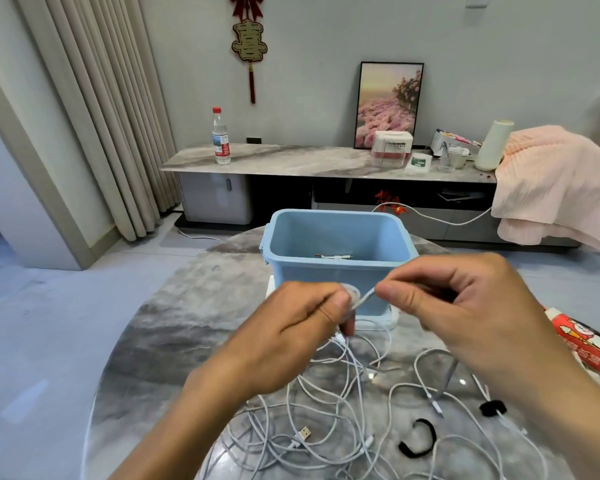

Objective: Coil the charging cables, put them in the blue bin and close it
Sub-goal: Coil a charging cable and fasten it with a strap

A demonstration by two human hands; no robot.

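An open blue bin (336,268) stands on the round marble table (174,341), with a white cable (335,256) lying on its bottom. In front of the bin, my left hand (291,337) pinches a small coil of white charging cable (359,299). My right hand (465,306) pinches the same cable a little to the right, and the strand runs taut between both hands. Under my hands lie several loose white cables (326,420) in a tangle. The bin's white lid (392,318) seems to lie under the bin, mostly hidden.
Two black cable ties (418,441) (492,407) lie among the cables at the right. A red and white carton (582,344) sits at the table's right edge. Behind the table stands a low cabinet with a water bottle (220,136), boxes and a pink blanket (555,181).
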